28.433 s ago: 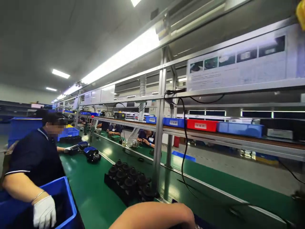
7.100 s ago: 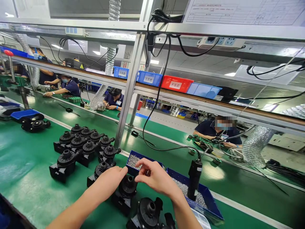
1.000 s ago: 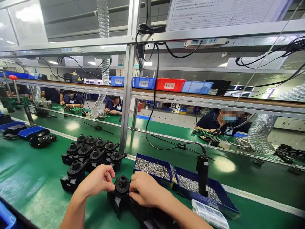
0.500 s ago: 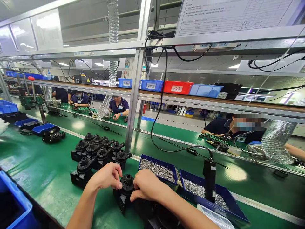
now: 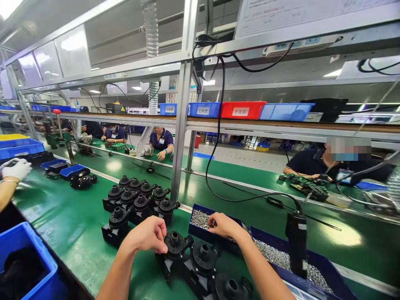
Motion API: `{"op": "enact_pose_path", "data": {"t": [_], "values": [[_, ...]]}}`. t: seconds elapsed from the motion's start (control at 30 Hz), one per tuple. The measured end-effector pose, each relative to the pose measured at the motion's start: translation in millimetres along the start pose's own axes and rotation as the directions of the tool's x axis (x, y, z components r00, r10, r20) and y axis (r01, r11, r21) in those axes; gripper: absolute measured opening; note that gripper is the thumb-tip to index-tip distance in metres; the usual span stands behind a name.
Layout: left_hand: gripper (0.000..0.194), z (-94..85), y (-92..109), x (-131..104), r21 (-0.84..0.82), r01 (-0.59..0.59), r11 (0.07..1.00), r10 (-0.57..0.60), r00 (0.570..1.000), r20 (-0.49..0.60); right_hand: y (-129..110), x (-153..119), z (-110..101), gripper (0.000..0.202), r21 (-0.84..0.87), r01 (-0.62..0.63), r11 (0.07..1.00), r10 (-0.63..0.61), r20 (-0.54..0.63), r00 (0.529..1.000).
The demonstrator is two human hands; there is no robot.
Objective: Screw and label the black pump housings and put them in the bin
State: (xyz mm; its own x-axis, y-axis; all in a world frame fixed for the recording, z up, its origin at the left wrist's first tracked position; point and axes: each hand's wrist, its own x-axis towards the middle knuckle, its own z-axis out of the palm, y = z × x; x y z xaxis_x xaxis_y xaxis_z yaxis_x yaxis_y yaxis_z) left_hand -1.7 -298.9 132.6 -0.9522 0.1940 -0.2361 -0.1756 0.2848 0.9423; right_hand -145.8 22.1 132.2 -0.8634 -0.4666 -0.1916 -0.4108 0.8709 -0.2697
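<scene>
My left hand (image 5: 150, 236) is closed, thumb and fingers pinched at the left edge of a black pump housing (image 5: 175, 246); what they hold, if anything, is too small to see. Over a blue bin (image 5: 195, 230) of loose silver screws (image 5: 200, 217), my right hand (image 5: 224, 226) dips its pinched fingertips among the screws. Two more black pump housings (image 5: 204, 256) stand in a row between my forearms, towards me. Behind my left hand, several similar housings (image 5: 140, 203) are grouped on the green bench.
A second blue bin (image 5: 331, 266) holds small metal parts, with a black corded tool (image 5: 296, 246) upright over it. A metal post (image 5: 180, 125) rises behind the housings. Blue crate (image 5: 46, 250) at lower left; a co-worker's gloved hand (image 5: 17, 168) at far left.
My right hand has gone from the nearest pump housing to the screw bin, uncovering the housings under my forearm. My left hand stays at the housing. A co-worker's gloved hand shows more at left.
</scene>
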Motion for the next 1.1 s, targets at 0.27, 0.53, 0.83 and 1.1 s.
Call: {"op": "enact_pose_path", "data": {"t": [0.27, 0.53, 0.83, 1.1], "values": [[0.051, -7.3, 6.7, -9.8, 0.058, 0.018, 0.998, -0.019, 1.000, 0.020, 6.2, 7.1, 1.4, 0.014, 0.064, 0.004, 0.998, -0.009, 0.080, 0.997], [0.055, -5.8, 7.9, -9.4, 0.096, 0.034, 0.995, -0.033, 0.999, -0.006, 8.7, 2.8, -8.2, 0.020, 0.058, -0.034, 0.998, 0.036, -0.031, 0.999], [0.045, -0.9, 12.6, -7.7, 0.153, 0.032, 0.988, -0.023, 0.998, -0.059, -26.5, -18.8, -24.2, 0.020, 0.270, 0.195, 0.943, -0.132, -0.236, 0.963], [0.063, 11.6, 23.4, -2.3, 0.281, -0.080, 0.957, 0.075, 0.997, 0.028, -71.8, -26.1, -4.6, 0.016, 0.517, 0.439, 0.735, -0.399, -0.193, 0.896]]}}
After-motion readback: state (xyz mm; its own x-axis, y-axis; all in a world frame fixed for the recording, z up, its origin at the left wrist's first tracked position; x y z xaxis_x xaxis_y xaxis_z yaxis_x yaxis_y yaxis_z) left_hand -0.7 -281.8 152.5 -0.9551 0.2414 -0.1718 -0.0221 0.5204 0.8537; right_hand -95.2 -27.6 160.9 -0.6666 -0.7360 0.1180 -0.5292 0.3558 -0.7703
